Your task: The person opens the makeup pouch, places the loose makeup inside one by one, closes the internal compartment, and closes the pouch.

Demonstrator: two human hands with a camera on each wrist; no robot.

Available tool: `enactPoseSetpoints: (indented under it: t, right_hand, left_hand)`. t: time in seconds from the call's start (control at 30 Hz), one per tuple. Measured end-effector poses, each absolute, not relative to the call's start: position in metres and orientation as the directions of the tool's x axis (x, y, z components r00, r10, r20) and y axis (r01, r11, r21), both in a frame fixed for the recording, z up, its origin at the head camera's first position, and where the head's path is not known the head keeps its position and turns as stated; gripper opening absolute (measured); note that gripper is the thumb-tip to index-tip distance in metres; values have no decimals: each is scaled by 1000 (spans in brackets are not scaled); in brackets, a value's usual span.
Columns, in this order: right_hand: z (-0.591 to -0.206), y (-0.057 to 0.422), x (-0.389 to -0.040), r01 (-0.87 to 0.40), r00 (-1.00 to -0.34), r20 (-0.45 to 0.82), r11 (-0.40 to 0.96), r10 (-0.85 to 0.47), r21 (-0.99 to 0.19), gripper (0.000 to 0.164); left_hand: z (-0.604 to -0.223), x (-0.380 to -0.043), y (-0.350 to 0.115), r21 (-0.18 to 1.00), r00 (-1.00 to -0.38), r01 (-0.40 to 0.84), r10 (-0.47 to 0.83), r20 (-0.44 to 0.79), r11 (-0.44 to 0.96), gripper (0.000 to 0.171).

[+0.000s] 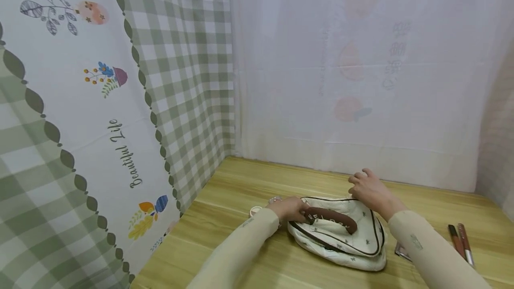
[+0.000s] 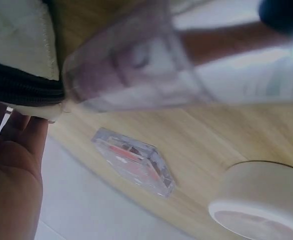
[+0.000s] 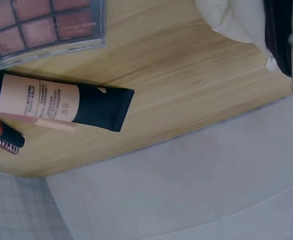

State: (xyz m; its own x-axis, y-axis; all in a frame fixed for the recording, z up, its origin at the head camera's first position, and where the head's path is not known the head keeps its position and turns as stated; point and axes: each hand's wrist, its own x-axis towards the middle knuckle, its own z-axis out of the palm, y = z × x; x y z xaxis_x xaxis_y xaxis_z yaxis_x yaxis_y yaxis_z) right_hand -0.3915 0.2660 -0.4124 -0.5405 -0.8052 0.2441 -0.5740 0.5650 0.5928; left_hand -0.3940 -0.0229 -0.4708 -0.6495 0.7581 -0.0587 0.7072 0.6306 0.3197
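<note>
A white cosmetic bag [image 1: 363, 222] with dark piping and a small bow print lies on the wooden table, its brown padded handle [image 1: 331, 218] on top. At the bag's left side, my left hand [image 1: 290, 208] grips its edge beside the handle. The left wrist view shows the fingers [image 2: 34, 137] of that hand right at the dark zipper [image 2: 24, 87]. My right hand [image 1: 373, 193] is over the far right corner of the bag, fingers raised and loosely bent, holding nothing visible. In the right wrist view the bag [image 3: 236, 20] shows at the upper right and the hand is out of sight.
Left of the bag are a white round jar [image 2: 256, 200], a clear faceted case [image 2: 134, 162] and a transparent cylinder [image 2: 136, 65]. To the right lie an eyeshadow palette [image 3: 41, 25], a black-and-peach squeeze tube [image 3: 61, 100] and lip tubes [image 1: 456, 241]. Curtains border the table.
</note>
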Motion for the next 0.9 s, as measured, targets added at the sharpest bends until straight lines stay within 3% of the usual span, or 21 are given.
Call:
enactPoseSetpoints:
  t: [0.27,0.43,0.63,0.9]
  right_hand:
    - [-418,279,-384,-560,-594,309,657,-743,505,13]
    - [-425,291,-374,-568,-595,387,709,-705,418,16]
    - [-438,306,-350,-600,-561,490,736,-667,314,23]
    - [-456,308,-305,-677,-515,564,710,-645,195,43]
  left_hand:
    - [-464,-394,-21,446,-748,549,654,-115,707,22]
    - [-464,-398,-23,528,-798,486,600,-57,697,23]
    - [-464,-402,-33,528,-811,534,577,99,660,23]
    - [-455,-394,-59,528,-819,519,568,82,672,28]
